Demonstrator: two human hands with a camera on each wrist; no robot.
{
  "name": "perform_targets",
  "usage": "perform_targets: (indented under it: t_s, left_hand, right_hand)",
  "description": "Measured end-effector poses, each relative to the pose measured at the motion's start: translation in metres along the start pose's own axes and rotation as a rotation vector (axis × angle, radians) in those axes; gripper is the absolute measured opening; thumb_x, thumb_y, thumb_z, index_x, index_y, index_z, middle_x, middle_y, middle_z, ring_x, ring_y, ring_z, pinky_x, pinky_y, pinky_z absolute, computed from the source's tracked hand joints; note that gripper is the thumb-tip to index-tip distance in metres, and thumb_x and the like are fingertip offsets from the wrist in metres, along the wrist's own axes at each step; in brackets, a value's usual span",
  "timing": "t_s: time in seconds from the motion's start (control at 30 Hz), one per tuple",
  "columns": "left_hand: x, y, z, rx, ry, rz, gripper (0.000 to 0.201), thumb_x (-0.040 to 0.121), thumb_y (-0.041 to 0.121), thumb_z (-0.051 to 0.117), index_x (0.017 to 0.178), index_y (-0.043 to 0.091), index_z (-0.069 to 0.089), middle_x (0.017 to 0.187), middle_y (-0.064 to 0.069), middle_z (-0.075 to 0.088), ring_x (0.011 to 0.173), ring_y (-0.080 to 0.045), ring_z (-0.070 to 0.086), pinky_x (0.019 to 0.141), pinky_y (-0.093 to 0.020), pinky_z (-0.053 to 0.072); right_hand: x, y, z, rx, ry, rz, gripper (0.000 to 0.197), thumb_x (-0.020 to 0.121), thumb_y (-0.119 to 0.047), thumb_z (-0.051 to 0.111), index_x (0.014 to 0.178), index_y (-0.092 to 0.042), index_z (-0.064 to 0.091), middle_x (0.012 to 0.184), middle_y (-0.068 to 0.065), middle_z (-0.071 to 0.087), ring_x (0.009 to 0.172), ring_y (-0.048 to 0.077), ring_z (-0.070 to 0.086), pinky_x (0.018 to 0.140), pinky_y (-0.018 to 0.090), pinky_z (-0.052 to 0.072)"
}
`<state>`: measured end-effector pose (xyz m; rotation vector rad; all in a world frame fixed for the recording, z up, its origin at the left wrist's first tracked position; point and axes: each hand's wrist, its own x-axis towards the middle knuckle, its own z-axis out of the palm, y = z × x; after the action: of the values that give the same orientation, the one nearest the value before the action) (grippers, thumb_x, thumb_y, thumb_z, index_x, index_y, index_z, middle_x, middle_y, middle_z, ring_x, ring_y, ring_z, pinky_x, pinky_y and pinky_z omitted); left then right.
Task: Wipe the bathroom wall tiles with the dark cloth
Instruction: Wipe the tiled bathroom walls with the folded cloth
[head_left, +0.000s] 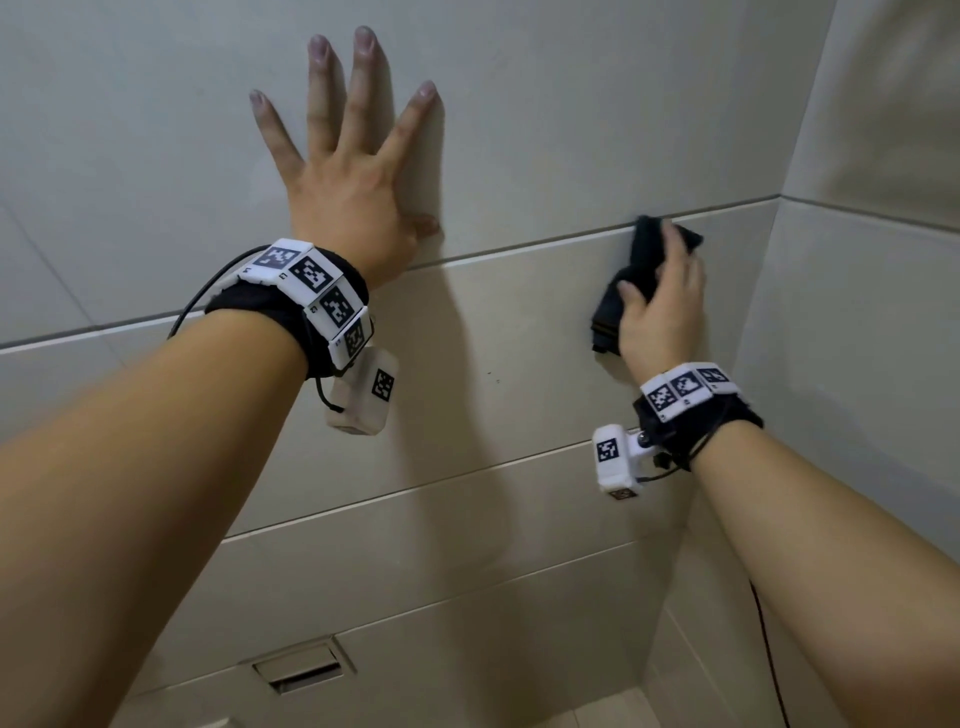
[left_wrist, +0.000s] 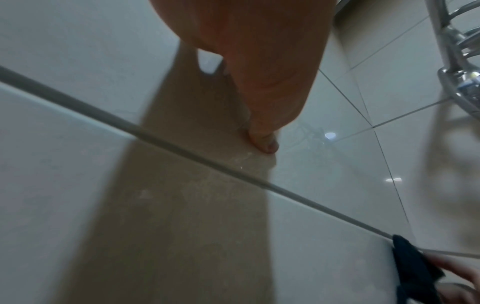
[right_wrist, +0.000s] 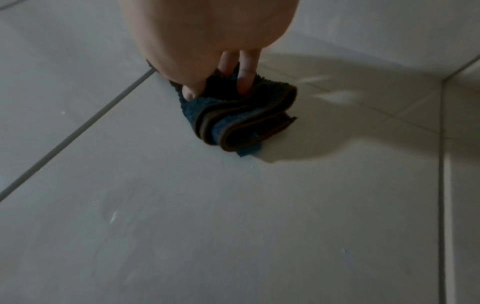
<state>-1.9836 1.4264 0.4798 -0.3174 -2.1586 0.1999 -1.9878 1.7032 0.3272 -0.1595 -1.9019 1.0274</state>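
The wall tiles (head_left: 519, 322) are large, pale and glossy, with grey grout lines. My left hand (head_left: 353, 171) presses flat on the upper tile, fingers straight and spread; in the left wrist view its thumb (left_wrist: 265, 142) touches the tile just above a grout line. To the right, my right hand (head_left: 662, 306) grips the folded dark cloth (head_left: 605, 322) and holds it against the wall across a grout line. In the right wrist view the fingers (right_wrist: 244, 82) and thumb dig into the dark blue cloth (right_wrist: 241, 121). The left wrist view catches the cloth (left_wrist: 413, 271) at its lower right edge.
The wall corner (head_left: 779, 312) runs just right of the cloth, with a side wall beyond it. A recessed metal fitting (head_left: 306, 670) sits low on the wall. A chrome shower fitting (left_wrist: 457, 82) hangs at the upper right of the left wrist view.
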Motion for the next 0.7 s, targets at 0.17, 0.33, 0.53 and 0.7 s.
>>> perform_targets:
  t_s: [0.17,0.33,0.53,0.7]
  left_hand:
    - [0.000,0.000,0.000,-0.005,0.008,-0.001,0.108,0.073,0.053,0.077,0.156,0.040,0.009,0.166,-0.011,-0.008,0.151,-0.044,-0.006,0.108,-0.079,0.001]
    - [0.000,0.001,0.000,0.000,0.007,-0.001,0.108,0.074,0.053,0.077,0.156,0.040,0.008,0.166,-0.011,-0.008,0.151,-0.044,-0.006,0.108,-0.079,0.001]
    - [0.000,0.001,0.001,0.012,0.000,-0.005,0.108,0.075,0.056,0.075,0.156,0.041,0.005,0.166,-0.012,-0.009,0.151,-0.043,-0.007,0.109,-0.078,0.002]
    - [0.000,0.001,0.000,0.006,0.004,-0.005,0.107,0.075,0.056,0.075,0.156,0.041,0.007,0.166,-0.012,-0.008,0.150,-0.044,-0.006,0.109,-0.079,0.002]
  right_hand:
    - [0.009,0.017,-0.018,0.121,0.091,0.212,0.068,0.078,-0.017,0.078,0.132,-0.020,0.038,0.107,0.003,0.057,0.077,0.013,0.053,0.074,0.028,0.050]
    - [0.011,0.023,-0.026,0.169,0.143,0.259,0.069,0.075,-0.020,0.081,0.129,-0.017,0.038,0.108,-0.001,0.060,0.077,0.009,0.056,0.061,0.006,0.043]
    - [0.007,0.019,-0.024,0.229,0.215,0.302,0.072,0.072,-0.028,0.084,0.125,-0.019,0.035,0.106,-0.008,0.062,0.082,0.004,0.063,0.062,0.010,0.049]
    - [0.006,0.016,-0.020,0.270,0.240,0.342,0.057,0.073,-0.027,0.083,0.109,-0.019,0.039,0.108,0.001,0.062,0.085,0.010,0.064,0.062,0.015,0.053]
